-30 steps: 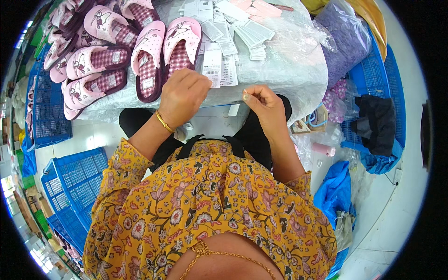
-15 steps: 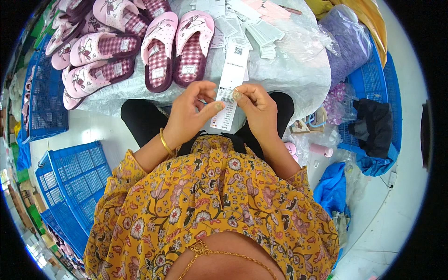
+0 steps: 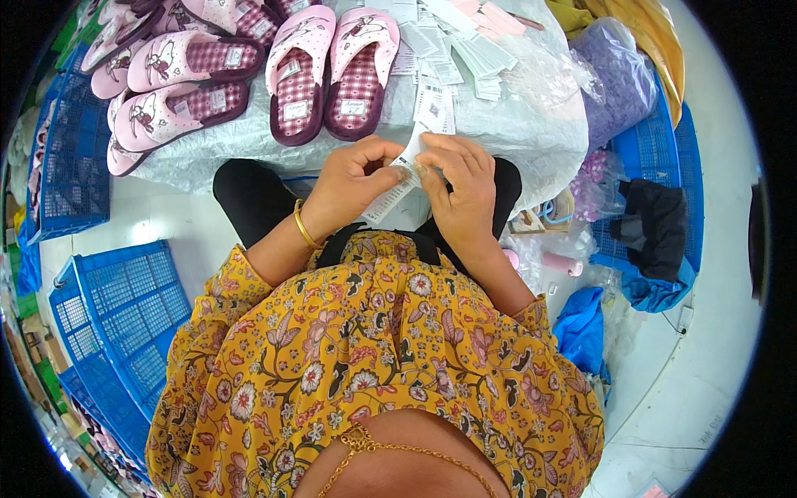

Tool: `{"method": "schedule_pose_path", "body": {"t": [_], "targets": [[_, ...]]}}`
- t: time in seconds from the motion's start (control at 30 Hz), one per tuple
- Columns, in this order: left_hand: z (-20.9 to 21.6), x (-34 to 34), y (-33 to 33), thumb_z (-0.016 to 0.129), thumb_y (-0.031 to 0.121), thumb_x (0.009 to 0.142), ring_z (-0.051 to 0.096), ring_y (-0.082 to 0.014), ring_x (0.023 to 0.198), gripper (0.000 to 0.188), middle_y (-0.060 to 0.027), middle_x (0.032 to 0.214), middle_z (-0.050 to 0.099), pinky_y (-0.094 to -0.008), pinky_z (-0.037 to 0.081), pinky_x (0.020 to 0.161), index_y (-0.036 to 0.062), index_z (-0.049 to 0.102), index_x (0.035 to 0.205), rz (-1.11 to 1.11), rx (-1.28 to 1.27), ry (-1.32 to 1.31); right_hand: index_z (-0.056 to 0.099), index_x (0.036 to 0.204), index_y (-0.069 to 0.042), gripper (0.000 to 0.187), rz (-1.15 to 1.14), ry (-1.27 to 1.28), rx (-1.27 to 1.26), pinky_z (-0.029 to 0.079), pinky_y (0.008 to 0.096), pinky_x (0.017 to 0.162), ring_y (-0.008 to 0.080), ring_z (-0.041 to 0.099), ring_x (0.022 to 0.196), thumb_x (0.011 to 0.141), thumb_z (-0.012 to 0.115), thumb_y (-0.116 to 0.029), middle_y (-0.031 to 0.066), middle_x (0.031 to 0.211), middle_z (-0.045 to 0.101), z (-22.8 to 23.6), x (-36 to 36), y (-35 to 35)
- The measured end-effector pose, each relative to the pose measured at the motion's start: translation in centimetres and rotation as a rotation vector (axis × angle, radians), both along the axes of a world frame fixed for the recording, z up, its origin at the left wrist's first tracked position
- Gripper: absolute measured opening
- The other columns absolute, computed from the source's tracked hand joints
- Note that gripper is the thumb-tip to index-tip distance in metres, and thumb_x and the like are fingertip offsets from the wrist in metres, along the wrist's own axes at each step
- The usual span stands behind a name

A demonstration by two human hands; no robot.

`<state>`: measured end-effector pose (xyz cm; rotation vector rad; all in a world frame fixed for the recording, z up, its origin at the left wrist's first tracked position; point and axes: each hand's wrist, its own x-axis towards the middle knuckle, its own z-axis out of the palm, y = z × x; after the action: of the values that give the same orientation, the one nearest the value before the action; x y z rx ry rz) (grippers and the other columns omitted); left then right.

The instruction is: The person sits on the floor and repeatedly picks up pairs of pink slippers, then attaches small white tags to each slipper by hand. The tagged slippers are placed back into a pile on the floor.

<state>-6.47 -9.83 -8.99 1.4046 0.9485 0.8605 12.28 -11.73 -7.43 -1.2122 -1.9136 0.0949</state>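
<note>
A long white paper tag (image 3: 387,201) with printed lines and a barcode is held over my lap, at the table's near edge. My left hand (image 3: 357,181) pinches it between thumb and fingers from the left. From the right, the thumb and fingers of my right hand (image 3: 458,178) close on its middle. The tag slants, its lower end pointing down to the left, and it looks bent between the hands. Just beyond, a pair of pink slippers (image 3: 362,70) with dark plum soles and checked insoles stands on the table, touching neither hand.
More pink slippers (image 3: 170,62) are heaped at the table's left. Several loose tags (image 3: 477,54) lie at the back, beside clear plastic. A purple fluffy bundle in plastic (image 3: 613,79) stands at the right. Blue crates (image 3: 124,307) are on the floor at both sides.
The tag has gone from nearly upright and flat to slanted and bent. My right fingers have spread further over it. The view has shifted a little, so the slippers sit higher.
</note>
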Motion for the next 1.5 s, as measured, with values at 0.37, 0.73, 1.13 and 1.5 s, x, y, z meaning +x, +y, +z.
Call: {"method": "schedule_pose_path", "body": {"t": [0.37, 0.73, 1.13, 1.5], "targets": [[-0.4, -0.2, 0.0, 0.068, 0.008, 0.090, 0.056, -0.0056, 0.087, 0.019, 0.0000, 0.098, 0.064, -0.0207, 0.046, 0.077, 0.0018, 0.067, 0.108, 0.125, 0.097, -0.001, 0.067, 0.103, -0.003, 0.012, -0.001, 0.507, -0.336, 0.050, 0.0244, 0.070, 0.0093, 0.063, 0.078, 0.091, 0.066, -0.006, 0.0055, 0.093, 0.070, -1.3, -0.1, -0.9], [1.0, -0.7, 2.7, 0.057, 0.023, 0.099, 0.055, -0.0025, 0.073, 0.023, 0.0022, 0.085, 0.065, -0.0209, 0.043, 0.064, 0.0025, 0.067, 0.101, -0.121, -0.248, -0.065, 0.064, 0.102, 0.001, 0.012, 0.071, 0.935, -0.553, 0.048, 0.0193, 0.071, 0.0029, 0.057, 0.078, 0.092, 0.066, -0.005, 0.0009, 0.090, 0.067, -2.3, -0.3, 0.0], [0.4, 0.4, 2.2, 0.068, 0.014, 0.089, 0.052, -0.0034, 0.066, 0.015, -0.0001, 0.073, 0.063, -0.0227, 0.044, 0.058, -0.0003, 0.066, 0.088, 0.072, 0.227, 0.253, 0.061, 0.110, 0.001, 0.026, -0.018, 0.811, -0.709, 0.046, 0.0206, 0.067, 0.0058, 0.056, 0.072, 0.086, 0.071, -0.004, 0.0019, 0.084, 0.065, -0.5, 0.5, -0.2], [0.5, 0.6, 1.9, 0.070, 0.010, 0.086, 0.056, -0.0111, 0.066, 0.012, -0.0059, 0.075, 0.064, -0.0269, 0.045, 0.060, 0.0000, 0.066, 0.089, 0.101, 0.444, 0.257, 0.057, 0.117, 0.001, 0.036, 0.000, 0.863, -0.905, 0.045, 0.0203, 0.068, 0.0061, 0.057, 0.074, 0.084, 0.071, -0.004, 0.0029, 0.085, 0.065, -1.0, 0.8, 0.1]]}}
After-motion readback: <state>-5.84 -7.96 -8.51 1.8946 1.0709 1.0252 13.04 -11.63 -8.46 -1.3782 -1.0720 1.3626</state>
